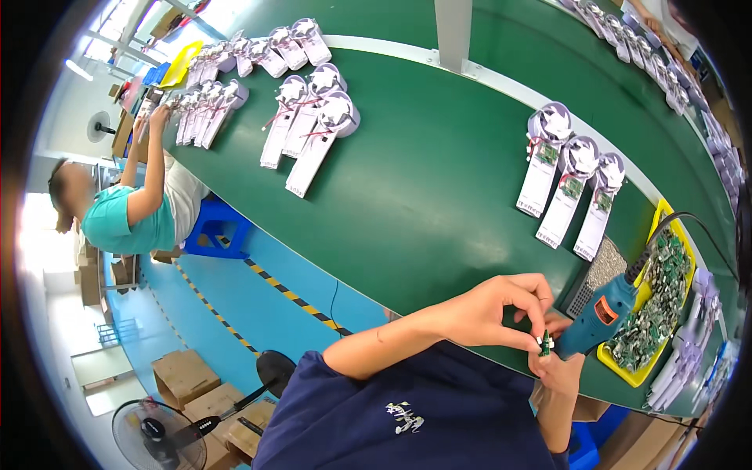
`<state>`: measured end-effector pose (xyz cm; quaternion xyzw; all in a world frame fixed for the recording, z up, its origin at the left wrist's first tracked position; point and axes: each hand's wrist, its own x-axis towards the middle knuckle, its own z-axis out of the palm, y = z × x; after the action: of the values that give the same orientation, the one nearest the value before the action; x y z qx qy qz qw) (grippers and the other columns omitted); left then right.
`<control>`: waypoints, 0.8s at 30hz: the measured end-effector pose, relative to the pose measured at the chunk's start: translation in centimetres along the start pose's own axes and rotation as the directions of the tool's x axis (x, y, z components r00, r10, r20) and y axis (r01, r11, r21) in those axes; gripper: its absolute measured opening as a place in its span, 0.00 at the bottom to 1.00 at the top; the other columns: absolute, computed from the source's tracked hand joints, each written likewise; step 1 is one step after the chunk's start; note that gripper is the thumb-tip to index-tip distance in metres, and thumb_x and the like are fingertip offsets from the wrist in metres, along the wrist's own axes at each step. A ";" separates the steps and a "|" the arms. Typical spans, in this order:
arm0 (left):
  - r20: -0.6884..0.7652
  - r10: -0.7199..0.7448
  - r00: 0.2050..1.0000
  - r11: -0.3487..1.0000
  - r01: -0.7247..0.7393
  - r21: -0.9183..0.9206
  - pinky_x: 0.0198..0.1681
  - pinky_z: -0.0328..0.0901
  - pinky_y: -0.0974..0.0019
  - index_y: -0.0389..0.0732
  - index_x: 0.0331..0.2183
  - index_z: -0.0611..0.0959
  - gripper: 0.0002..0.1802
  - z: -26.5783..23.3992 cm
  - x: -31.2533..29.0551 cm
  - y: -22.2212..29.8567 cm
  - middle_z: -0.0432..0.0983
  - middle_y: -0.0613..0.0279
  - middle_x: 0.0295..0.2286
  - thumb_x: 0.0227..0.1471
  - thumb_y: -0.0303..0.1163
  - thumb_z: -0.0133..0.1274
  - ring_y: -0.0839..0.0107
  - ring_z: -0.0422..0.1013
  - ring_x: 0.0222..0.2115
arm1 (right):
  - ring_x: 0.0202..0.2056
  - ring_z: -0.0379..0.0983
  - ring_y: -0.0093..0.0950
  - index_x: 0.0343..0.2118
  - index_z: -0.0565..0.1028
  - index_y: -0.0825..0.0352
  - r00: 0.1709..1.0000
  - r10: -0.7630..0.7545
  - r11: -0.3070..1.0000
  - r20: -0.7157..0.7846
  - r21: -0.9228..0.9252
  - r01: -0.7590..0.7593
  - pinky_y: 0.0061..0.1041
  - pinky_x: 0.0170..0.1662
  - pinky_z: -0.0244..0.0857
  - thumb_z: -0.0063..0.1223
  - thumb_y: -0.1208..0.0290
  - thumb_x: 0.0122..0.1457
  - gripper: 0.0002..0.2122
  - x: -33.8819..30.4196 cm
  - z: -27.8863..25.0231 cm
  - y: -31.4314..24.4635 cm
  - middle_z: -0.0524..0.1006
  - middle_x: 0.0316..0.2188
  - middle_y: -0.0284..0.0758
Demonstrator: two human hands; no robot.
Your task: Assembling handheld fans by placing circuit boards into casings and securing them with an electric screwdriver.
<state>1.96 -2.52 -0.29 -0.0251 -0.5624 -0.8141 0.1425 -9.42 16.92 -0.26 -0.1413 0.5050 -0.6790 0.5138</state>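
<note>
My left hand (505, 313) is closed, thumb and fingertips pinching a small green circuit board (546, 343) with white parts on it. Right beside it, my right hand (562, 374) is bent around the front end of a teal corded power screwdriver (599, 315). Its thumb lies close to the board; whether it also touches the board I cannot tell, since the tool covers part of that hand. Three white units with round fan-like heads (556, 196) lie beyond my hands, green boards showing on them. A yellow tray (644, 374) heaped with green circuit boards (650, 309) sits to the right.
A grey tray of small metal pieces (603, 266) stands beside the yellow tray. More white units (321, 129) lie farther left on the green table (423, 180). A co-worker (129, 207) handles units at the far left. A metal post (453, 35) rises at the back.
</note>
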 end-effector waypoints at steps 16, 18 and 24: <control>-0.130 -0.012 0.991 0.977 0.039 0.211 0.39 0.65 0.70 0.39 0.36 0.83 0.15 -1.5 -2.8 1.8 0.71 0.62 0.40 0.44 0.25 0.68 0.72 0.68 0.39 | 0.18 0.67 0.18 0.41 0.72 0.74 0.993 0.022 0.990 0.116 0.133 -0.038 0.15 0.16 0.59 0.65 0.83 0.47 0.18 2.1 2.4 1.0 0.73 0.39 0.42; -0.254 0.269 0.929 0.622 0.033 0.782 0.50 0.66 0.58 0.39 0.41 0.80 0.22 -5.2 -3.7 4.6 0.73 0.57 0.45 0.42 0.29 0.68 0.59 0.69 0.48 | 0.17 0.66 0.17 0.42 0.72 0.75 0.993 0.014 0.991 0.118 0.128 -0.029 0.15 0.17 0.59 0.64 0.83 0.48 0.18 2.1 2.3 1.0 0.73 0.39 0.43; -0.375 0.559 0.740 -0.378 0.629 0.679 0.64 0.39 0.36 0.56 0.62 0.68 0.40 -22.7 -9.7 12.2 0.49 0.44 0.64 0.51 0.61 0.54 0.40 0.43 0.65 | 0.16 0.65 0.17 0.43 0.71 0.76 0.992 0.054 0.990 0.114 0.120 -0.068 0.15 0.17 0.59 0.62 0.83 0.50 0.17 1.9 1.9 1.6 0.74 0.40 0.42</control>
<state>17.16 -25.46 0.50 0.4224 -0.8653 0.1032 0.2495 -8.02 14.37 -1.36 -0.1308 0.4369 -0.6842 0.5691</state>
